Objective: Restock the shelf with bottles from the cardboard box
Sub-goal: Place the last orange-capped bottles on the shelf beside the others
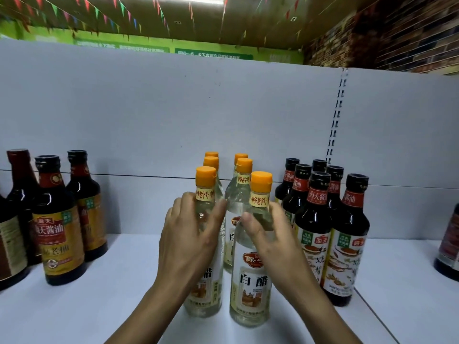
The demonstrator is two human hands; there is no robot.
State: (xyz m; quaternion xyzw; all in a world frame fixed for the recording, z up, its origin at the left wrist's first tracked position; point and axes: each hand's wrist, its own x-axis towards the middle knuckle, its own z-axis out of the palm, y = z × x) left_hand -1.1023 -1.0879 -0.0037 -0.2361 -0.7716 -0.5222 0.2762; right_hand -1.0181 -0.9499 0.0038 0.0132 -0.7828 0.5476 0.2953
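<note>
Two clear white-vinegar bottles with orange caps stand upright at the front of the white shelf (99,306). My left hand (188,242) grips the left front bottle (206,291) around its shoulder. My right hand (270,242) grips the right front bottle (250,289) around its shoulder. Behind them stand several more vinegar bottles (237,192) in two rows. The cardboard box is out of view.
Dark soy sauce bottles with yellow labels (58,234) stand at the left. A tight group of dark soy sauce bottles with white labels (330,234) stands right of the vinegar. Another dark bottle (449,247) shows at the right edge. The grey back panel (173,115) rises behind.
</note>
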